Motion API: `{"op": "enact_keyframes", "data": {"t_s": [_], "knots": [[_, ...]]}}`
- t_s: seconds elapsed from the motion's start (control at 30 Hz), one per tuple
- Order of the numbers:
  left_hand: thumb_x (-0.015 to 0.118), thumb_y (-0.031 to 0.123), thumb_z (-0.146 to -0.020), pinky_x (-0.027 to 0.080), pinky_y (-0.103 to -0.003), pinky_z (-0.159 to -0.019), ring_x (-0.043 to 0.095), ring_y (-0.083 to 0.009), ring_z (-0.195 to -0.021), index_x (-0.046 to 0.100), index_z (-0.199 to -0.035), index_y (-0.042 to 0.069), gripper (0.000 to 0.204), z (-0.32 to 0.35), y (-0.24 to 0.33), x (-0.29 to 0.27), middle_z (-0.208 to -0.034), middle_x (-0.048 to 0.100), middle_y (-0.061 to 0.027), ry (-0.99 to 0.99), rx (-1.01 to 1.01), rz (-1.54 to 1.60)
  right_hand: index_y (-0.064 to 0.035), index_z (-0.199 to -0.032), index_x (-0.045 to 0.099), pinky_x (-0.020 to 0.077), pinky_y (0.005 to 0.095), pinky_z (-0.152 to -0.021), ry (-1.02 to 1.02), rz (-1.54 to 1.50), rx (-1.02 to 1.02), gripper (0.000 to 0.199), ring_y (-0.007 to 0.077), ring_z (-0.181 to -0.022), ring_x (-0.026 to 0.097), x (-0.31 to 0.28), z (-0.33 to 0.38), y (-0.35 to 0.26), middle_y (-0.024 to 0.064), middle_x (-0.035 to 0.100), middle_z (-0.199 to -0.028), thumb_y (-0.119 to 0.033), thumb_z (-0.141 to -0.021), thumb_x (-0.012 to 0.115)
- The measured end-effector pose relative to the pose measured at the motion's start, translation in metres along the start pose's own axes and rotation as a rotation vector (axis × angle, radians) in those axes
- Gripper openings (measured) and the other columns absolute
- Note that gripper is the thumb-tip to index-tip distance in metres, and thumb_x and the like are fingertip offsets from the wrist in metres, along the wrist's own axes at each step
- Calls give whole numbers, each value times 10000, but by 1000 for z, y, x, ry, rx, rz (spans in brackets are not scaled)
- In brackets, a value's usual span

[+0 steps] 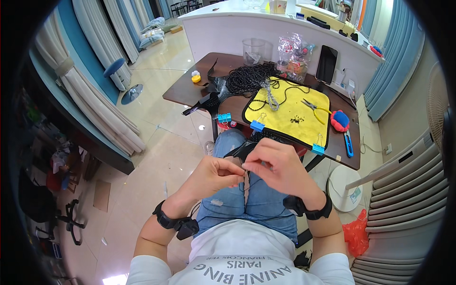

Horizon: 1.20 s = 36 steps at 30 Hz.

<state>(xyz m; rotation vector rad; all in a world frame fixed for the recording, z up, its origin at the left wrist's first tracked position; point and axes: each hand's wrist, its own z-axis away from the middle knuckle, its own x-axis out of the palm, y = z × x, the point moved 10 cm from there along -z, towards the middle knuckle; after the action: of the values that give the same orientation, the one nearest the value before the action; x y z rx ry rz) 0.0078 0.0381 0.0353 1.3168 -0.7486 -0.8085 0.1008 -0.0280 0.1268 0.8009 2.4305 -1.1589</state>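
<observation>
Above my lap, my left hand (214, 175) and my right hand (276, 166) meet fingertip to fingertip, each closed in a pinch. What they pinch is too small to make out; a thin dark strand seems to hang just below the fingers. Beyond them, a yellow mat (285, 121) with a black border lies on the dark table (183, 88). On the mat are yellow-handled pliers (317, 112), a scatter of tiny black beads (297, 119) and a grey cord loop (271, 99). A heap of black braided cord (247, 80) lies at the mat's far left.
Blue binder clips (257, 125) grip the mat's near edge. To its right are a red-and-blue pincushion (340, 121) and a blue utility knife (349, 144). A phone (326, 64), a clear bag (293, 57) and a clear tub (253, 52) stand behind. A fan (346, 187) stands right.
</observation>
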Motion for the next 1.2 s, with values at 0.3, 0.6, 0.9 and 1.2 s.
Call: {"op": "enact_keyframes", "data": {"t_s": [0.3, 0.6, 0.9, 1.2], "knots": [[650, -39, -767, 500, -207, -614, 620, -96, -673, 687, -888, -28, 127, -6, 3, -16, -807, 669, -78, 142, 59, 28, -41, -788, 637, 431, 277, -495, -48, 136, -81, 64, 166, -519, 524, 15, 12, -16, 47, 553, -630, -80, -767, 684], [653, -56, -758, 499, -211, -617, 621, -103, -684, 690, -873, -32, 123, -2, 13, -20, -784, 650, -70, 187, 126, 35, -33, -772, 633, 428, 293, -481, -23, 85, 179, 49, 207, -509, 541, 10, 13, 21, 84, 568, -629, -58, -752, 670], [662, -2, -784, 495, -192, -615, 613, -78, -679, 689, -894, -27, 116, 1, 32, 5, -761, 655, -41, 19, 315, -139, -2, -766, 617, 348, 221, -457, 34, 59, 180, 114, 59, -494, 431, -9, -1, 18, 13, 505, -571, -99, -798, 668], [667, -23, -782, 516, -213, -608, 634, -115, -667, 682, -898, -32, 117, 5, 28, -15, -793, 665, -82, 179, 173, 67, 1, -810, 633, 338, 207, -459, -53, -88, 376, 103, 44, -524, 436, 22, 25, 41, 16, 539, -649, -100, -824, 650]]}}
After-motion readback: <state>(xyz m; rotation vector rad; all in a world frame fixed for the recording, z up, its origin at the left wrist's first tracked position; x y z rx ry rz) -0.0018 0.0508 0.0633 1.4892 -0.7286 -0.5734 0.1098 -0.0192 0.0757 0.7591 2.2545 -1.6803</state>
